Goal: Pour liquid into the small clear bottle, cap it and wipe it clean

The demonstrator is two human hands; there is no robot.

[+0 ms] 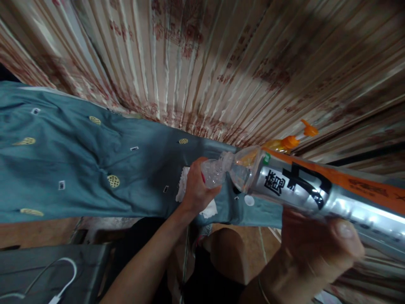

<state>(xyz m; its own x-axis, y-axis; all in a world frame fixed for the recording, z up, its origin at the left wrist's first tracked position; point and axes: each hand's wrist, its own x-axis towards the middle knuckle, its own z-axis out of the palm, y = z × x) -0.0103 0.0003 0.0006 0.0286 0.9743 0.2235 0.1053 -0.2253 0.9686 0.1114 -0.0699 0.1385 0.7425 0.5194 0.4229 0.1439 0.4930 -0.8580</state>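
My right hand point(319, 245) is wrapped round a large plastic bottle point(316, 183) with a silver and orange label and black characters. It is tipped nearly on its side, its neck pointing left. My left hand point(198, 185) grips a small see-through bottle point(213, 172), with a bit of red showing by the fingers. The two bottle necks meet, or nearly so; I cannot tell whether they touch. White paper point(209, 208) lies beneath my left hand on the teal cloth point(152, 169).
Behind the large bottle stands a pump bottle with an orange top point(291, 141). A small white disc point(249, 200) lies on the cloth. A pleated, patterned curtain point(177, 63) hangs along the far side. At lower left, a white cable point(74, 270) rests on a dark surface point(41, 266).
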